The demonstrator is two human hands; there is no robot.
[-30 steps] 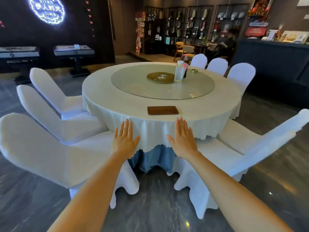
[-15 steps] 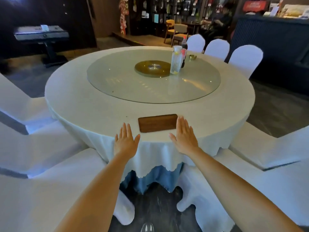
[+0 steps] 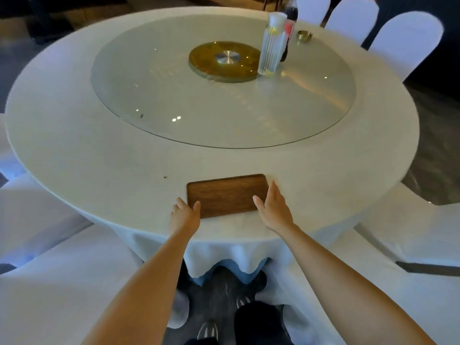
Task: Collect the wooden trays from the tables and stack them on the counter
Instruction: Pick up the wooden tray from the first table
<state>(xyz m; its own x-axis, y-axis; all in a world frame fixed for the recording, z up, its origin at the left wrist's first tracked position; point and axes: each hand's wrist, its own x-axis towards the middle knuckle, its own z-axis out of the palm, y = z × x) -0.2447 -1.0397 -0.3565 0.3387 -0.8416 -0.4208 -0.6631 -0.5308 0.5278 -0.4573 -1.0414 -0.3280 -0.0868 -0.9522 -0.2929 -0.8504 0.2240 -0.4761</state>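
Dark wooden tray point(image 3: 225, 194) — rectangular, empty, flat near table's point(image 3: 99, 158) front edge.

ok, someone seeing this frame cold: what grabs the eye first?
The brown wooden tray near the front edge of the round white table, with the left hand and right hand open at either end of it, neither gripping yet. Next, the glass turntable mid-table with its gold hub, a clear bottle standing just right of the hub.
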